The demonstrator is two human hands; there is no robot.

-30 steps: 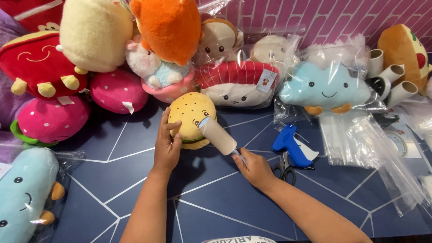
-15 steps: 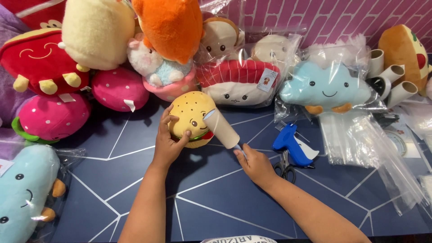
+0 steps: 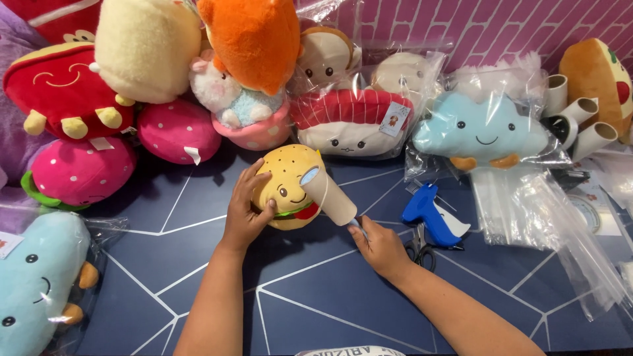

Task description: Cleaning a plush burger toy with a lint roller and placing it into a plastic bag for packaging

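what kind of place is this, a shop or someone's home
Probably a small packing or prep table for plush toys rather than a shop floor. Many plush toys sit in clear bags, like the blue cloud plush; loose clear bags lie nearby; the right hand runs a lint roller over a burger plush.

The lint roller's handle (image 3: 357, 225) hides inside the right hand (image 3: 381, 248), and the blue plush (image 3: 33, 283) is cut off at left.

Tan, sesame-speckled burger plush (image 3: 285, 179)
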